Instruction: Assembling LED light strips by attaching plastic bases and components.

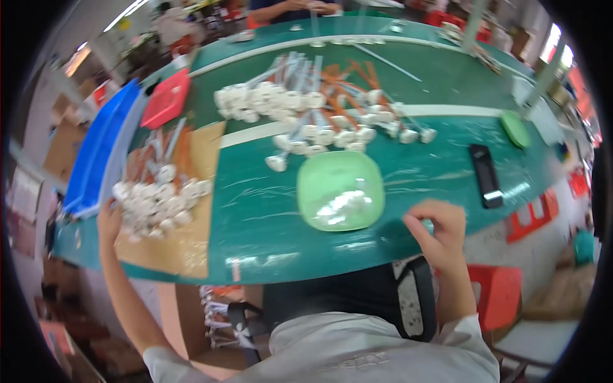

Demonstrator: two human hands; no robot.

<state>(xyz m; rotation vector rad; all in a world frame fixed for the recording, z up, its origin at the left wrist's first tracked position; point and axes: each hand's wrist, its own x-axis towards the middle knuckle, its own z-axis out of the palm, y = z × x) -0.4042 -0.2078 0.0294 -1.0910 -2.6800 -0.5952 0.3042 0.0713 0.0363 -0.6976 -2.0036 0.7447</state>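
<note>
My left hand (110,225) is at the left edge of a pile of white round-headed parts (156,204) with orange and grey wire-like stems, lying on a brown cardboard sheet (195,246). Its fingertips are blurred against the pile and the blue tray, so their grip is unclear. My right hand (440,231) is raised over the table's near edge, right of a light green bowl (340,167). Its fingers are curled, thumb tip close to the index finger; anything pinched there is too small to make out. Small clear or whitish pieces (348,205) lie in the bowl.
A larger heap of similar white-headed parts (268,99) lies beyond the bowl. A long blue tray (102,150) and a red tray (167,99) stand at left. At right are a black phone-like object (485,175) and a green lid-like dish (514,129). Another person (281,9) sits across the table.
</note>
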